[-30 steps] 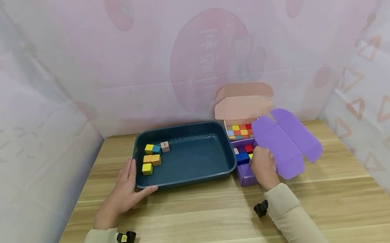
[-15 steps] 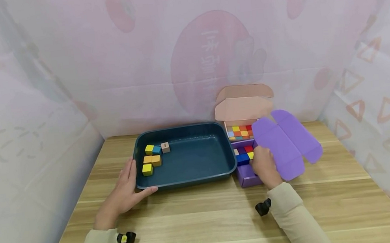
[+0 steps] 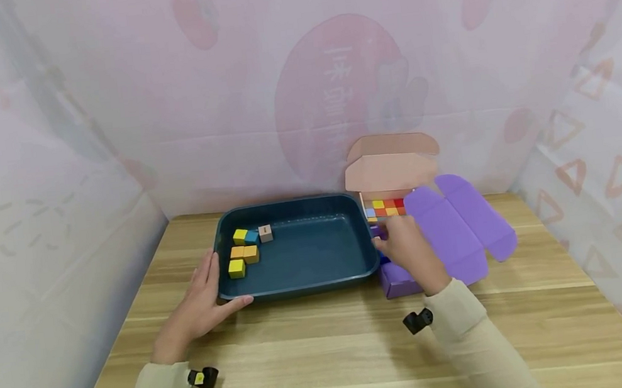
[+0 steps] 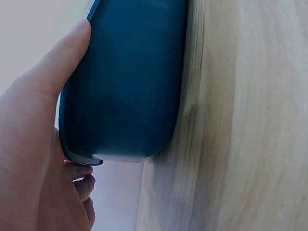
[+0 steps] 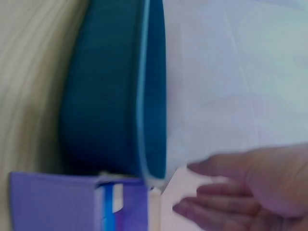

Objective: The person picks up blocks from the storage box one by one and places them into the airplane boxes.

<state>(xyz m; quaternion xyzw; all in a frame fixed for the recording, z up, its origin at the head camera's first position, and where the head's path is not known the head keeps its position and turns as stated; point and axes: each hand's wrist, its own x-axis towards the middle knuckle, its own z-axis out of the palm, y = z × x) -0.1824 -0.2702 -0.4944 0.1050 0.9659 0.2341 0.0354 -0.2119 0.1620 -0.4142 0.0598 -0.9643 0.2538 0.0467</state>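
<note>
My left hand (image 3: 199,300) rests against the near left corner of a dark teal tray (image 3: 310,290), thumb along the front rim and fingers along the left side. Inside the tray, at the left, are several small cubes: yellow cubes (image 3: 237,269), orange cubes (image 3: 250,254), a blue cube (image 3: 252,237) and a plain wooden cube (image 3: 265,233). Above the opened purple box (image 3: 401,281), beside the tray's right rim, hovers my right hand (image 3: 407,247). In the right wrist view its thumb and fingers are apart with nothing between them. The hand hides most of the blocks in that box.
Behind the purple box stands a pale pink box (image 3: 388,172), lid raised, holding several coloured blocks (image 3: 385,207). The purple lid (image 3: 451,230) spreads out to the right. A wooden table (image 3: 317,358) lies beneath, with fabric walls (image 3: 222,102) behind and on both sides.
My right hand has come up from the purple box and shifted left toward the tray's rim, its fingers spreading. My left hand and the cubes in the tray have stayed put.
</note>
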